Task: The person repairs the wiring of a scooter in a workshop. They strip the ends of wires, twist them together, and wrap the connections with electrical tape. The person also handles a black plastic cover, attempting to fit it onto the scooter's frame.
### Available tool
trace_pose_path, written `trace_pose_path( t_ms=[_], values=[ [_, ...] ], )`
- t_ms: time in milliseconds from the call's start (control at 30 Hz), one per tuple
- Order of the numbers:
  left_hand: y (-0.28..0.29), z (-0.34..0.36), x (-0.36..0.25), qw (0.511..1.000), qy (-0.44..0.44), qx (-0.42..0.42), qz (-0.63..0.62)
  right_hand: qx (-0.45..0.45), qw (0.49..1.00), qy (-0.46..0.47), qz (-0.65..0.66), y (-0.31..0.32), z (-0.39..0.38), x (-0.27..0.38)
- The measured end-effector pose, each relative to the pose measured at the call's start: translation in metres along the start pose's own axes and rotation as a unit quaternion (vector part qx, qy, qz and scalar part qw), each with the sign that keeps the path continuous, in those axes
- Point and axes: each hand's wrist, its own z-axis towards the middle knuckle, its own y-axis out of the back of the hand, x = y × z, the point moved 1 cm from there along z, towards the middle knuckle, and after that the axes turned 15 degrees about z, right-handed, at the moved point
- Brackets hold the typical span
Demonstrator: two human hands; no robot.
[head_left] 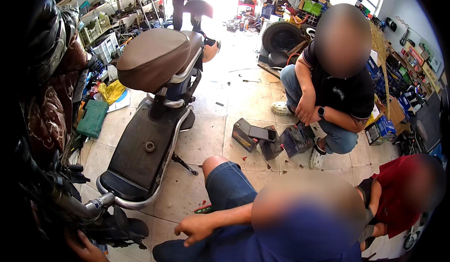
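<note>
At the lower left edge my left hand point(89, 251) reaches up beside the dark front parts point(119, 229) of an electric scooter. Its visible fingers are apart, and I see nothing held in them; the picture's dark rim hides part of the hand. My right hand does not show. The scooter has a brown padded seat point(152, 51) and a black footboard point(138, 154) with a small round ring point(150, 146) lying on it. Close by, a co-worker in blue point(300, 243) stretches out a hand point(197, 227) with a finger pointing toward the scooter.
Several dark batteries point(243, 135) stand on the tiled floor, with a phone point(262, 132) on top. A person in black point(344, 93) squats behind them; another in red point(401, 196) sits at right. A green-and-black tool point(203, 209) and a green case point(93, 118) lie on the floor.
</note>
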Motion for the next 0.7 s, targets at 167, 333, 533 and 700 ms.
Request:
trace_pose_path(
  t_ms=[167, 333, 533, 700],
  values=[
    [-0.003, -0.001, 0.015, 0.995, 0.024, 0.046, -0.082, -0.046, 0.997, 0.001, 0.065, -0.027, 0.015, -0.013],
    [0.003, -0.002, -0.006, 0.998, 0.032, 0.021, -0.052, -0.112, 0.992, 0.023, 0.050, -0.017, 0.037, -0.007],
    [0.011, 0.012, -0.025, 0.999, -0.045, -0.012, -0.007, -0.192, 0.980, -0.010, -0.056, 0.014, 0.082, 0.016],
    [0.004, -0.006, 0.021, 0.991, -0.066, 0.026, 0.117, -0.170, 0.978, -0.032, -0.115, 0.043, 0.104, 0.037]
  ],
)
